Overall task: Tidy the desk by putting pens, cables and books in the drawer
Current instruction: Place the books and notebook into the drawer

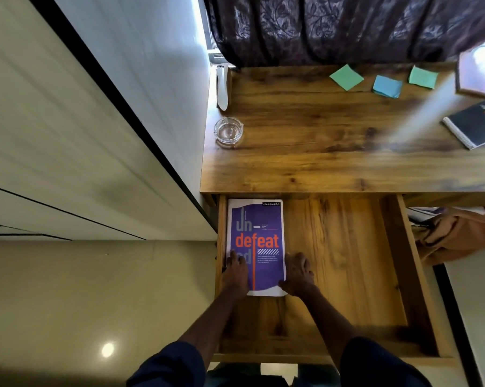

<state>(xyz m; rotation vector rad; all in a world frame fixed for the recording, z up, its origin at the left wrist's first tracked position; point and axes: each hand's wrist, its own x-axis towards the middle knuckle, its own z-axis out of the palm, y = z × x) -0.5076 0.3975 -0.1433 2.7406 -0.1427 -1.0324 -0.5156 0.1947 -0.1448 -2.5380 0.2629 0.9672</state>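
A purple notebook [259, 233] with orange lettering lies flat in the left part of the open wooden drawer [347, 261]. My left hand [235, 270] rests on its lower left corner with fingers spread flat. My right hand [298, 272] holds its lower right edge, thumb curled under the corner. On the desk top [319, 152] at the far right lies a black spiral notebook [477, 122].
A glass ashtray [228, 131] stands at the desk's left edge. Several sticky-note pads [386, 85] lie at the back under a dark curtain [347, 26]. A framed picture [480, 71] sits far right. A white wardrobe [68, 135] is on the left, brown cloth [456, 233] on the right.
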